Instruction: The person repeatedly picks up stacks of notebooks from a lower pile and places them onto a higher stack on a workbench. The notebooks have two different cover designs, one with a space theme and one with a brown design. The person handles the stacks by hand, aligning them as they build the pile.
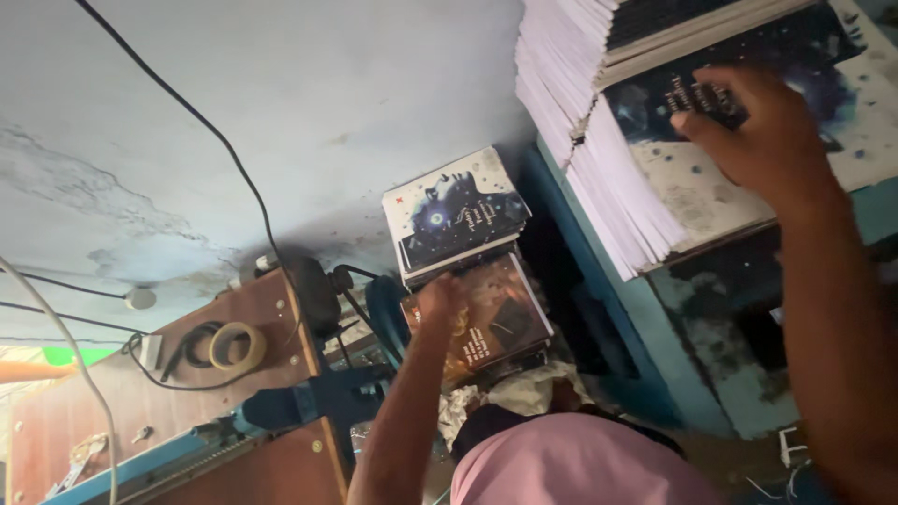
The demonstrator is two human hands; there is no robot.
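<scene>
We saw a pale blue wall [309, 103] filling most of the view, its paint stained and cracked, with a black cable [201, 126] running down across it. Against it at the upper right stood a tall stack of books [608, 140], their white page edges fanned toward us and the top book [748, 122] showing a dark starry cover with a white border. Our right hand [762, 131] lay flat on that top cover, fingers spread and pressing down, gripping nothing that we could make out. The stack sat on a blue-green stand [655, 318].

Lower and nearer the middle sat a small pile of books [463, 252] close to the wall: one with the same starry cover above, a brown-covered book [491, 323] below. Our left hand [440, 304] was at the brown cover's near edge; it was blurred, so we could not tell whether it was closed or open.

To the left stood a wooden bench [112, 402] carrying a roll of tape [237, 346]. A pink cloth [571, 463] showed at the bottom.
</scene>
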